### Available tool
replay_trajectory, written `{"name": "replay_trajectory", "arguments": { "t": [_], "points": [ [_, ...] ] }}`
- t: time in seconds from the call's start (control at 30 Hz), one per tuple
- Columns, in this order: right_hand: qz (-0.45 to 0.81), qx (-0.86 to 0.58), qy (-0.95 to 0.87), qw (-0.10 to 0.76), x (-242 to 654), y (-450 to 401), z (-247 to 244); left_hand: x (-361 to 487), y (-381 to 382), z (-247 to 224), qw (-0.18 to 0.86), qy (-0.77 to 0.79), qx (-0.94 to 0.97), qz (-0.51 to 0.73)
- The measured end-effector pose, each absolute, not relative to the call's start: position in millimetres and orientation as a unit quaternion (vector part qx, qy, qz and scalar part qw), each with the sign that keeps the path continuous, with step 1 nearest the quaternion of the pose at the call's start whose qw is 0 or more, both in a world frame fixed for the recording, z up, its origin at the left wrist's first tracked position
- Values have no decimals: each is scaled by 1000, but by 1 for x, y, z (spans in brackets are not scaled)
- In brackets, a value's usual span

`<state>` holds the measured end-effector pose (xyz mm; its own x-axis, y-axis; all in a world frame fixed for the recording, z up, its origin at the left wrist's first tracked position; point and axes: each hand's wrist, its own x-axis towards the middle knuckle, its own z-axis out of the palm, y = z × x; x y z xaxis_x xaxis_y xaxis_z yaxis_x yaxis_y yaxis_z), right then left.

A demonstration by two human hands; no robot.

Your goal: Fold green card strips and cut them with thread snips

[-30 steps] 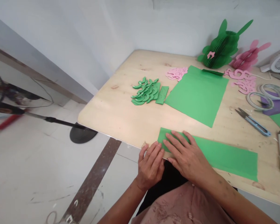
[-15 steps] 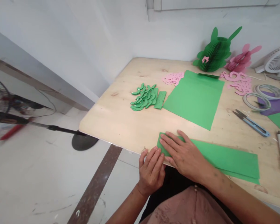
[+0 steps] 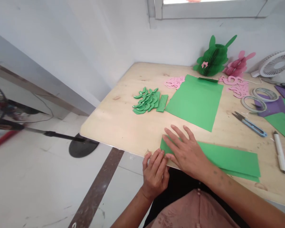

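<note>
A long folded sheet of green paper [image 3: 230, 158] lies along the table's front edge, its layers slightly offset at the right end. My left hand [image 3: 155, 172] pinches its near left corner at the table edge, fingertips on top and the thumb partly hidden. My right hand [image 3: 186, 150] rests over the left part of the strip with its fingers spread and holds nothing. Beyond my hands lies a large flat green sheet [image 3: 197, 103]. To its left are a pile of cut green paper curls [image 3: 146, 101] and a small green rectangle [image 3: 161, 103].
Blue thread snips [image 3: 250, 123], a white marker [image 3: 280, 152] and tape rolls [image 3: 254, 104] lie on the right. Pink cutouts [image 3: 174, 82] lie behind. A green paper rabbit [image 3: 212, 58], a pink one [image 3: 237, 65] and a small white fan [image 3: 275, 65] stand by the wall.
My right hand's fingers have lifted and spread a little wider over the folded paper. My left hand stays at the corner. The view has shifted slightly up and to the right.
</note>
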<state>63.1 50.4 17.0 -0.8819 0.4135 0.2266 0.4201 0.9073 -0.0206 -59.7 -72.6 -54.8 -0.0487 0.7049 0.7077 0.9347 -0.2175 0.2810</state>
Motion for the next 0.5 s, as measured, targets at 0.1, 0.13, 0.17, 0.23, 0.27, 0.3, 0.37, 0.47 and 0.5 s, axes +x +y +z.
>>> {"name": "replay_trajectory", "arguments": {
  "t": [0.1, 0.13, 0.17, 0.23, 0.27, 0.3, 0.37, 0.47, 0.5],
  "points": [
    [-15, -213, -972, 103, 64, 50, 14, -60, -72, -55, 148, -605, -674, -398],
    [-16, -222, -970, 100, 64, 52, 13, -60, -72, -55, 148, -603, -675, -399],
    [-18, -233, -968, 97, 64, 55, 12, -60, -72, -55, 147, -602, -675, -400],
    [-21, -245, -965, 90, 63, 62, 12, -60, -72, -54, 145, -601, -674, -403],
    [-23, -247, -965, 86, 63, 64, 13, -60, -72, -54, 144, -602, -674, -403],
    [-25, -249, -965, 85, 62, 66, 14, -60, -72, -54, 144, -603, -674, -403],
    [-30, -256, -962, 85, 60, 67, 17, -59, -72, -54, 144, -604, -673, -402],
    [-33, -254, -962, 98, 60, 61, 19, -59, -72, -54, 144, -604, -671, -405],
    [-32, -247, -963, 103, 60, 59, 19, -59, -72, -54, 143, -604, -670, -406]
  ]
}}
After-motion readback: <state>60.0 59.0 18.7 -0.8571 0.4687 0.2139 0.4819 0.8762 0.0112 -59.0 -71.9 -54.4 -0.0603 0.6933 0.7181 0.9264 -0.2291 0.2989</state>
